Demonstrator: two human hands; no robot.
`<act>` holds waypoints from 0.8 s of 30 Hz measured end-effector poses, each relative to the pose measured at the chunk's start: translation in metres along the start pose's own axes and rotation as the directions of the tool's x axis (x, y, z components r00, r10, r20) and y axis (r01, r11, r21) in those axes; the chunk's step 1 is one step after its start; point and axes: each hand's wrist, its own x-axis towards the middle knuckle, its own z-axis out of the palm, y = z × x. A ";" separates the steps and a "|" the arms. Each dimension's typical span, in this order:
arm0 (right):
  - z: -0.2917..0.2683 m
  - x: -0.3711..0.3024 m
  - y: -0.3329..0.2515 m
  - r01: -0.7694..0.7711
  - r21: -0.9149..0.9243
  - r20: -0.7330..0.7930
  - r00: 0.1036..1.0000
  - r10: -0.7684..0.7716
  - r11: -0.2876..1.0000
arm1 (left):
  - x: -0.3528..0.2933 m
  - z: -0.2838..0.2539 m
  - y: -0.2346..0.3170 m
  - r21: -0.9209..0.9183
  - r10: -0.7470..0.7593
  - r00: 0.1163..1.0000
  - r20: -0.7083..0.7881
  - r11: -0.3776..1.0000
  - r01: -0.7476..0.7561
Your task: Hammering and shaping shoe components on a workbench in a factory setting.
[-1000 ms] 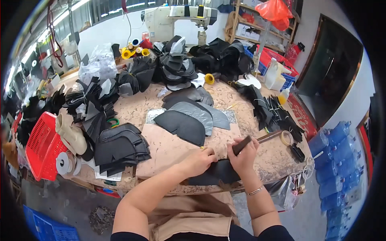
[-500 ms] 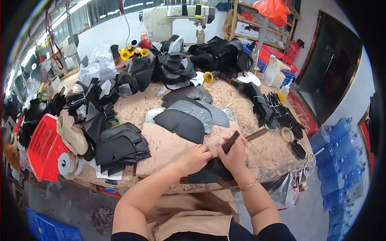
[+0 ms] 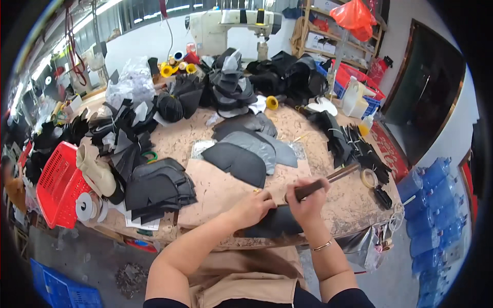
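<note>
A black sheet piece [image 3: 275,224], like a cut shoe part, lies at the front edge of the table before me. My left hand [image 3: 252,208] has its fingers curled down on the upper left edge of that piece. Closed in a fist round a dark brown, bar-shaped tool [image 3: 311,189], my right hand [image 3: 307,205] is over the piece's right side. The tool's lower end is hidden by the fingers. Just beyond the right hand a brown strip [image 3: 345,173] rests on the table. Farther forward are overlapping black and grey cut pieces [image 3: 235,160].
Stacked black pieces [image 3: 156,189], a beige boot [image 3: 96,172] and a red basket [image 3: 60,182] are at the left. A tape roll [image 3: 368,178] lies at the right. Bundled black pieces line the back, before a sewing machine [image 3: 226,28]. Blue bottles [image 3: 434,205] stand beside the table.
My right hand has moved slightly right, away from the left hand, and the brown tool has tipped from steep to flatter. My left hand stays near the black piece's edge.
</note>
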 end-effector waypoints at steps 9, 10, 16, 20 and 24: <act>0.008 0.000 0.003 -0.062 0.138 0.058 0.997 0.054 0.989 | -0.007 -0.011 -0.003 0.010 0.040 0.999 -0.013 0.999 -0.040; 0.008 0.003 -0.001 -0.006 0.116 0.045 0.999 0.000 0.993 | -0.007 -0.012 -0.003 0.015 0.034 0.999 -0.018 0.999 -0.034; 0.020 -0.002 -0.007 -0.066 0.140 -0.001 0.998 0.067 0.988 | -0.008 -0.001 -0.004 0.082 0.044 0.993 -0.105 0.996 -0.035; 0.014 0.006 -0.010 0.027 0.107 -0.006 1.000 -0.026 0.994 | -0.011 -0.007 -0.005 0.048 0.035 0.990 -0.136 0.998 -0.029; 0.022 -0.003 -0.016 -0.013 0.024 0.054 0.998 0.012 1.000 | -0.011 -0.006 0.006 0.084 -0.015 0.988 -0.155 0.996 0.028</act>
